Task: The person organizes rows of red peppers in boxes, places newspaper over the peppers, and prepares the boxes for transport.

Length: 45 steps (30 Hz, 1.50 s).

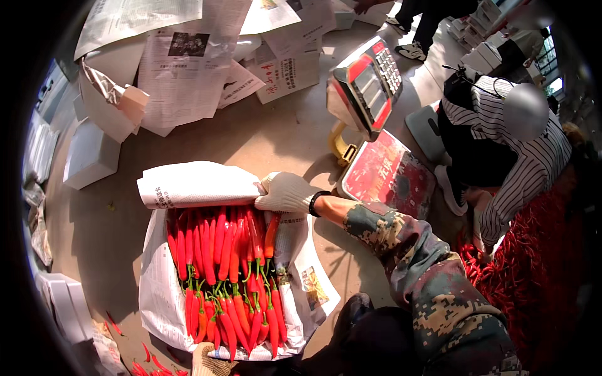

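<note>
Red chili peppers [216, 250] with green stems lie packed in rows in a newspaper-lined box [153, 285]. The lining hangs over the sides, hiding most of the box. At its far side, my right hand [285, 193], in a white knit glove, grips the right end of a newspaper flap [197, 183]. This flap is folded over the far ends of the chilies. My left hand [210, 361], also gloved, touches the box's near edge; its fingers are mostly hidden.
A scale [389, 178] with a red platform and raised display stands beyond my right forearm. To the right, a person in a striped shirt [530, 150] bends over a chili heap [527, 269]. Newspaper sheets [182, 75] and a white box [93, 153] lie far left. Loose chilies [147, 360] lie near left.
</note>
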Each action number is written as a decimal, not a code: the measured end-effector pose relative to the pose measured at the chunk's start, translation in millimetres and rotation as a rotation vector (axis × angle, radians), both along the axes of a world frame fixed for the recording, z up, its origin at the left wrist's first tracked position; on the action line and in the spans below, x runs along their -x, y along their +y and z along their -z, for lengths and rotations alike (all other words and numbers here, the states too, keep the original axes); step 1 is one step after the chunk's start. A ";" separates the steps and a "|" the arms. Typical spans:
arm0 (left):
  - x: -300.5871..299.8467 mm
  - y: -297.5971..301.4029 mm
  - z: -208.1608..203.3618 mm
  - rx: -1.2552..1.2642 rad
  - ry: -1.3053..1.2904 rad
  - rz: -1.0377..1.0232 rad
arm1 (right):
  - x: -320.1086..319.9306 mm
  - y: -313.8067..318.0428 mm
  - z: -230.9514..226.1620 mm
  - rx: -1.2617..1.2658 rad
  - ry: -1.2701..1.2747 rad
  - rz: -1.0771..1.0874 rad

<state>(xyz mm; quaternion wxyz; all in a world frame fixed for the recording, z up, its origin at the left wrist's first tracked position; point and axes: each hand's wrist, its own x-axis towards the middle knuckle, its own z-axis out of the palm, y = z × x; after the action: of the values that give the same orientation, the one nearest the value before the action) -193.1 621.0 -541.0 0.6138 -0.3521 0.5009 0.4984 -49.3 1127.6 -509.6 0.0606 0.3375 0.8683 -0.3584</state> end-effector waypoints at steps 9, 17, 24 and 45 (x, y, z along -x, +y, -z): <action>12.5 64.1 -13.9 -0.273 0.487 0.965 | -280.2 -68.4 -86.0 -0.032 0.067 0.588; -41.8 199.7 -30.0 -0.433 0.255 1.172 | -394.8 -117.2 -90.4 0.029 0.147 0.772; -87.1 265.3 -5.9 -0.506 0.049 1.262 | -492.5 -116.4 -28.0 -0.332 0.073 0.754; -265.2 355.4 -70.8 -0.327 0.026 0.728 | -581.4 49.8 -100.5 -0.008 0.162 0.973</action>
<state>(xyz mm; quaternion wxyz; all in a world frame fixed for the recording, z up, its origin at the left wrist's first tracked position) 72.0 976.4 -470.1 0.7918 -0.0430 0.5148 0.3260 532.1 1177.3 -409.1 -0.1829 0.6750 0.6133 -0.3670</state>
